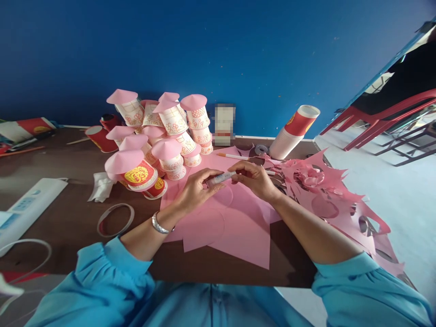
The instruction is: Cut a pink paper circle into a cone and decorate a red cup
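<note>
- The left hand (199, 188) pinches the body of the tube (220, 178) between thumb and fingers, which seems meant to keep it steady.
- The right hand (254, 179) pinches the tube's other end with its fingertips, so each end has its own hold, probably so that one can be worked against the other.
- The tube lies between both hands, raised over the pink paper (241, 243), which spreads below the grip, likely to be within easy reach.
- Left of and beyond the grip, cups (173, 122) bear pink cones (124, 161), perhaps grouped there to free the near side.
- Right of the grip, scraps (311, 177) lie heaped, apparently pushed aside.
- Just beyond the grip, a pen (233, 156) rests on the paper.
</note>
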Motion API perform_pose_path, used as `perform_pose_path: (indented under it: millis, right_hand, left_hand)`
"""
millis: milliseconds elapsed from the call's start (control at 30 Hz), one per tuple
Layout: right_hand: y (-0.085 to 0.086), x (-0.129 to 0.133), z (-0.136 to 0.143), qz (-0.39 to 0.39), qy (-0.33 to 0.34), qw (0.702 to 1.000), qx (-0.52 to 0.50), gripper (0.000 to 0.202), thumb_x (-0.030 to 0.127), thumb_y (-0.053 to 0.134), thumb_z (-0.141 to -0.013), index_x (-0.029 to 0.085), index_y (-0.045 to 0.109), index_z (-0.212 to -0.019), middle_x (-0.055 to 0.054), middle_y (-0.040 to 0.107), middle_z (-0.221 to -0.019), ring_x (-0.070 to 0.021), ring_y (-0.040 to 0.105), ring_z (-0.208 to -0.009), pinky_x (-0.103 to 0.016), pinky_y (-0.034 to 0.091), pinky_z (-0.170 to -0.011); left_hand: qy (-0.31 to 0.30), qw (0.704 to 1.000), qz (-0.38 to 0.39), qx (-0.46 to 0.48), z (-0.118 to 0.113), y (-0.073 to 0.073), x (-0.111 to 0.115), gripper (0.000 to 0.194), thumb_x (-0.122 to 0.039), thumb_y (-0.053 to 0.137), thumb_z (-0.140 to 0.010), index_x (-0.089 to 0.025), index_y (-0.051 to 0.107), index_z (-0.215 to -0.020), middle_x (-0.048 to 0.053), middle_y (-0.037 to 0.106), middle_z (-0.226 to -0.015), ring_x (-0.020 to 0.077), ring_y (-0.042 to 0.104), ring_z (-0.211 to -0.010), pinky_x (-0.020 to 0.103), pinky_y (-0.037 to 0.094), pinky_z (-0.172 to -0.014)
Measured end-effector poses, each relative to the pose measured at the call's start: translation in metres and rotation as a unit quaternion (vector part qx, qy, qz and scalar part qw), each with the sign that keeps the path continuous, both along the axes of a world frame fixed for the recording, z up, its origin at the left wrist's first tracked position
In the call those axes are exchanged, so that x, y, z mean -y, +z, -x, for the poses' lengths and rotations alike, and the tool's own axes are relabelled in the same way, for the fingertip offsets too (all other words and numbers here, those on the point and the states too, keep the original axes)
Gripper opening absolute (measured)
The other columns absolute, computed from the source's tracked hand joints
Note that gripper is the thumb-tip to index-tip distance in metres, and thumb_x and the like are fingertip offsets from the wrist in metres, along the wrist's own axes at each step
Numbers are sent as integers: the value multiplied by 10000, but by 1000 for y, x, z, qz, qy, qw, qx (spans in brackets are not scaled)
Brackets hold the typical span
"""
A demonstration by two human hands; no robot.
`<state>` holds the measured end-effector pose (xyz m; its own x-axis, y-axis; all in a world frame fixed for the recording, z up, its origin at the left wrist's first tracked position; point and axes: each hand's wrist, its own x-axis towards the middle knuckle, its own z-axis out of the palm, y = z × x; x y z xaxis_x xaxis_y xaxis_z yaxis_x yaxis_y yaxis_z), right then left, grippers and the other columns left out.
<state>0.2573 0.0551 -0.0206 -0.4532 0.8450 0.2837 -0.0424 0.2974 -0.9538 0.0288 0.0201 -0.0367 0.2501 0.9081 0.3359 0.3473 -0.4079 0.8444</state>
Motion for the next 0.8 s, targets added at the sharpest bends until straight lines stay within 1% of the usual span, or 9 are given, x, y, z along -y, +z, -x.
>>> perform_pose_path:
  millis: [67,133,200,267,333,433,533,700,800]
  right_hand:
    - [0,1,-1,32,14,999,-4,370,489,838,-854,202,751,-1070,-26,718,-892,-144,707,-747,-314,623,-732]
    - [1,2,-1,66,38,997,6,460,529,838,-843,186,731,-1131,-24,720,-853,-149,709,-716,-316,624,-702]
    - [2,3,-1,80,44,996,18,482,570,812,-854,163,734,-1100,-23,713,-800,-138,684,-650,-295,598,-632]
    - [3,5,1,67,28,997,24,466,593,778,-875,153,743,-1023,-21,704,-756,-122,649,-599,-275,563,-580]
    - [4,7,2,42,7,999,27,433,580,759,-897,159,745,-997,-18,705,-744,-119,643,-595,-274,558,-582]
    - [6,9,2,12,-10,999,39,379,538,756,-914,171,744,-1011,-17,718,-754,-128,662,-618,-285,579,-618]
    - [6,6,0,3,-9,999,35,368,528,759,-915,175,741,-1019,-14,715,-747,-138,680,-639,-291,590,-635]
    - [3,0,-4,41,2,999,-11,397,556,745,-921,169,727,-1009,-20,710,-790,-134,684,-653,-289,597,-636]
    - [3,2,-2,68,35,997,-9,418,575,709,-945,166,719,-1032,-4,683,-743,-125,652,-584,-280,568,-565]
  left_hand:
    - [14,997,-65,-46,0,1,1,255,-315,759,-926,-215,728,-1159,67,799,-1094,179,743,-941,276,594,-774]
    - [22,990,-121,-66,0,1,1,221,-265,752,-935,-219,723,-1149,54,801,-1071,166,747,-913,271,599,-788]
    - [25,982,-171,-75,0,2,0,216,-231,758,-931,-218,717,-1142,48,801,-1051,158,748,-897,270,602,-798]
    - [27,975,-206,-80,0,3,0,215,-222,768,-926,-216,719,-1135,45,802,-1018,150,747,-873,265,603,-789]
    - [31,973,-210,-91,1,5,1,220,-236,778,-921,-214,732,-1136,40,807,-979,142,746,-825,252,601,-751]
    - [41,978,-177,-102,2,7,2,217,-287,787,-916,-210,759,-1117,47,825,-977,150,760,-799,245,602,-707]
    - [50,984,-150,-85,3,8,3,246,-350,784,-916,-198,771,-1110,64,837,-1011,166,776,-806,240,606,-670]
    - [40,984,-159,-76,5,7,3,319,-380,675,-996,-181,717,-1242,60,825,-968,140,748,-759,221,581,-643]
    - [33,975,-194,-108,6,7,4,247,-380,622,-1028,-181,718,-1139,61,804,-933,143,730,-767,239,566,-688]
